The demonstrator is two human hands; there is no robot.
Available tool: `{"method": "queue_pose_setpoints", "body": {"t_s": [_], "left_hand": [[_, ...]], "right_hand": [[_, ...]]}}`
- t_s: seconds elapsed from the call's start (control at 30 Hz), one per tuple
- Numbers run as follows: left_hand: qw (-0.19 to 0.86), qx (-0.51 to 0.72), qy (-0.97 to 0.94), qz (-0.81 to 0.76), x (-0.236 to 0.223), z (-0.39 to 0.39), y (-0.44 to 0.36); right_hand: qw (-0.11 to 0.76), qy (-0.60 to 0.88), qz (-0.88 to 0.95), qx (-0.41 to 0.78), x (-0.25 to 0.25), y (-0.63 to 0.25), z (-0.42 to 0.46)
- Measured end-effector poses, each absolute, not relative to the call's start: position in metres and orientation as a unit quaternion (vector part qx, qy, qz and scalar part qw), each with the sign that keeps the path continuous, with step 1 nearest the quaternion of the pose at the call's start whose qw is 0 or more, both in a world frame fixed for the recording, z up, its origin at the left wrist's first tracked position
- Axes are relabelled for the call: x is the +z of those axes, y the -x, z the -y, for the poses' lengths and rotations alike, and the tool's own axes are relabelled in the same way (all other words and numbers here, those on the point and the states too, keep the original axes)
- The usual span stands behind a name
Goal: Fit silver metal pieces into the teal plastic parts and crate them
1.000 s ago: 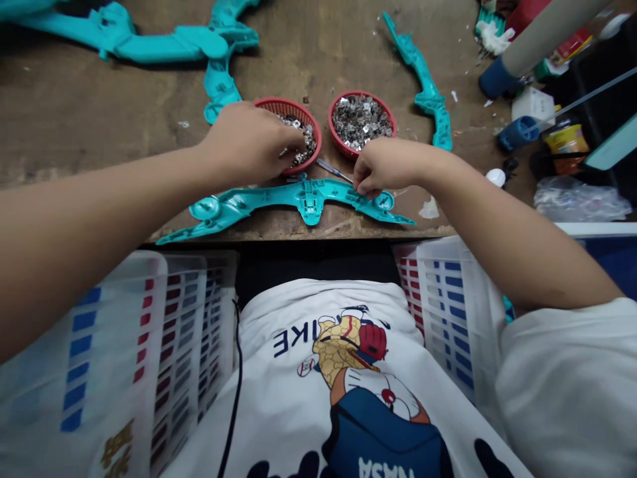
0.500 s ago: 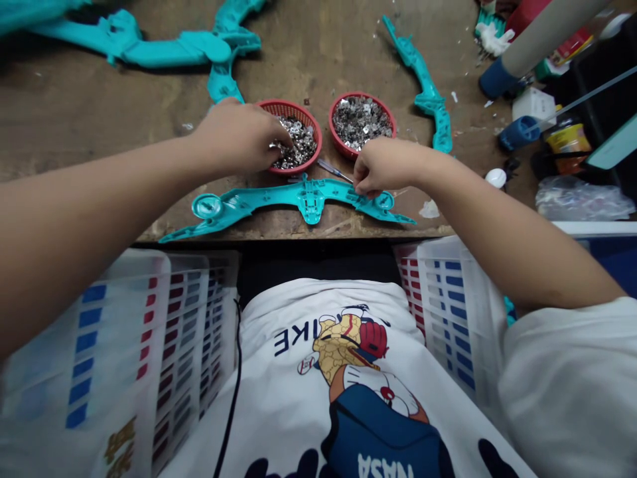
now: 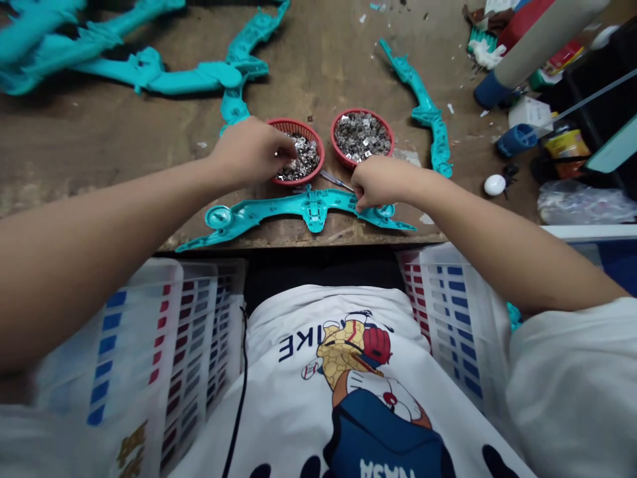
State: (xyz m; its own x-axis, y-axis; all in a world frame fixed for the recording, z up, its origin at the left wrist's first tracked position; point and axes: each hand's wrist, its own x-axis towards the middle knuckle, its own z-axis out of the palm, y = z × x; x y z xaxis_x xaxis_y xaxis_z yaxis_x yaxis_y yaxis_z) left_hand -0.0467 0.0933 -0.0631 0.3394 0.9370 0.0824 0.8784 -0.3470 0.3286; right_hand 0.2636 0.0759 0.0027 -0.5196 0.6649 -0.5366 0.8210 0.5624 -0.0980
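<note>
A workshop, shown by its scuffed bench (image 3: pixel 328 60), metal clips (image 3: pixel 362 135) in baskets (image 3: pixel 288 125) and teal mouldings (image 3: pixel 314 212)

So the outfit: loose white T-shirt (image 3: pixel 283 421), pretty wrinkled at the waist. It's got a big cartoon figure (image 3: pixel 381 411) printed on it, upside down from this angle: red nose, blue top with white NASA lettering, yellow patterned trousers, red baseball mitt, plus a little baseball beside it. Dark letters (image 3: pixel 297 345) by the trousers include IKE, and there are chunky dark shapes lower down. The right sleeve (image 3: pixel 572 372) is plain white and baggy. Left hand (image 3: pixel 251 151) and right hand (image 3: pixel 375 180) are bare, forearms too. Thin black cord (image 3: pixel 241 392) runs along the shirt's side.
</note>
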Motion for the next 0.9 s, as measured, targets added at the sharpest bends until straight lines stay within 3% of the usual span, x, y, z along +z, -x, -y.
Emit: {"method": "queue_pose_setpoints", "body": {"t_s": [0.13, 0.23, 0.37, 0.6, 0.73, 0.83, 0.9], "left_hand": [[0.231, 0.280, -0.768, -0.527, -0.055, -0.088, 0.039], [0.321, 0.352, -0.714, -0.513, -0.043, -0.079, 0.028], [0.407, 0.378, -0.661, -0.504, -0.033, -0.064, 0.014], [0.499, 0.406, -0.593, -0.484, -0.039, -0.053, 0.004], [0.519, 0.388, -0.593, -0.478, -0.040, -0.050, 0.002], [0.487, 0.378, -0.616, -0.490, -0.047, -0.045, -0.001], [0.404, 0.375, -0.674, -0.492, -0.057, -0.039, -0.003]], "right_hand": [[0.166, -0.442, -0.865, -0.170, 0.011, -0.263, -0.077], [0.062, -0.447, -0.874, -0.181, 0.020, -0.260, -0.074], [-0.073, -0.440, -0.876, -0.185, 0.023, -0.251, -0.068], [-0.195, -0.278, -0.927, -0.161, -0.006, -0.246, -0.080], [-0.185, -0.266, -0.936, -0.140, -0.008, -0.245, -0.082], [-0.109, -0.275, -0.947, -0.128, 0.005, -0.249, -0.085], [-0.029, -0.271, -0.953, -0.133, 0.014, -0.256, -0.090]]}}
